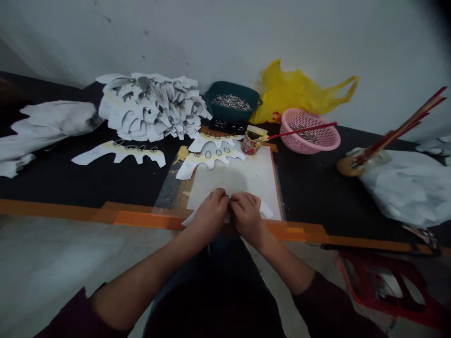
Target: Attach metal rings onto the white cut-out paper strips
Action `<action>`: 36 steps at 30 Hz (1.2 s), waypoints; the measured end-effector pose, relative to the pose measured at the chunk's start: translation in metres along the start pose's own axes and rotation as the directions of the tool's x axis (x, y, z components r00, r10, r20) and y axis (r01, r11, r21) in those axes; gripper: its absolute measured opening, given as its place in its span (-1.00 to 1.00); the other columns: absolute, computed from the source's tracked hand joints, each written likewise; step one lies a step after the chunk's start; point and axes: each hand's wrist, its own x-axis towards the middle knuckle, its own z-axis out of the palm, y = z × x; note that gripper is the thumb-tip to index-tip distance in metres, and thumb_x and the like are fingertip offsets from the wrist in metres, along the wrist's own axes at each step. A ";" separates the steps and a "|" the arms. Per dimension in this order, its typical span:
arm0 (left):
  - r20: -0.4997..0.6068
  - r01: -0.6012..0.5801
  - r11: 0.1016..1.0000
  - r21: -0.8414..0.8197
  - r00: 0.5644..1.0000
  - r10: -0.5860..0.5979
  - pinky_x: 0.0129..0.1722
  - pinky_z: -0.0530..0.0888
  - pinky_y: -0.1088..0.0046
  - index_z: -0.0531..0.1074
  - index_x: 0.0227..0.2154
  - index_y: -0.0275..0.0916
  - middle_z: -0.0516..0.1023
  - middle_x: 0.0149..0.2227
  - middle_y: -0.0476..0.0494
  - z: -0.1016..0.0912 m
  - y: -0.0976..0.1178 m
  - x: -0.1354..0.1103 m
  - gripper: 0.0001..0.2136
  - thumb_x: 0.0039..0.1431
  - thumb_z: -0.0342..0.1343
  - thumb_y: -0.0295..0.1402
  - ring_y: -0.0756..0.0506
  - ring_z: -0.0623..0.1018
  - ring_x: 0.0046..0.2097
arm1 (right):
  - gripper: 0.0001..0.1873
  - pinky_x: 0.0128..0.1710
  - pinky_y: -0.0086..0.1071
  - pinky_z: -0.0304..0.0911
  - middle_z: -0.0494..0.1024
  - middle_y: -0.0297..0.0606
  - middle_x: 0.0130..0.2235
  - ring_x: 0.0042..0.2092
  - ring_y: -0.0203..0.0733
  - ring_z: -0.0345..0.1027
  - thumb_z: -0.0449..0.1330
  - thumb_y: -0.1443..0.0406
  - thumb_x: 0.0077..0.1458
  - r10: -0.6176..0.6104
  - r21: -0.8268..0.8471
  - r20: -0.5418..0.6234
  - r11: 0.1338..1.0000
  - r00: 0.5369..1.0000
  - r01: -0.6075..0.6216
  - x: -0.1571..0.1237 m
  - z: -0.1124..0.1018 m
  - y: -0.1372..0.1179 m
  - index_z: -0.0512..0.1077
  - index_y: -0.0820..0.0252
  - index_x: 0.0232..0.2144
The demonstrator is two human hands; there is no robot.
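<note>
My left hand (pixel 211 209) and my right hand (pixel 246 213) meet over the near edge of the board, fingers pinched together. They grip a white cut-out piece (pixel 267 210), whose ends show on either side; the hands cover its middle. A bit of a metal ring (pixel 228 197) shows between the fingertips. Just beyond lies a white strip with tabs (pixel 192 165), with several oval metal rings (pixel 219 152) along it, and a similar strip lies behind it. A small glue pot (pixel 252 143) stands to their right, with a red stick (pixel 303 130) laid across its top.
Heaped white pieces (pixel 155 110) stand at the back left, and another ringed strip (pixel 102 152) lies before them. A green basket (pixel 232 101) and pink basket (pixel 310 131) hold metal parts. A yellow bag (pixel 299 91) lies behind. Red sticks (pixel 398 129) stick out at right.
</note>
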 end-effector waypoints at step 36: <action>0.002 -0.110 0.993 0.036 0.994 0.110 -0.11 0.41 0.37 0.34 -0.44 -0.32 0.37 -0.22 -0.22 -0.005 -0.011 0.005 -0.87 0.13 -0.09 -0.47 -0.08 0.39 -0.16 | -0.76 0.01 -0.14 -0.27 0.55 -0.45 -0.25 0.05 -0.21 0.21 0.07 0.42 0.13 -0.262 -0.001 0.083 0.965 0.961 0.263 -0.005 -0.011 0.035 0.43 -0.05 -0.30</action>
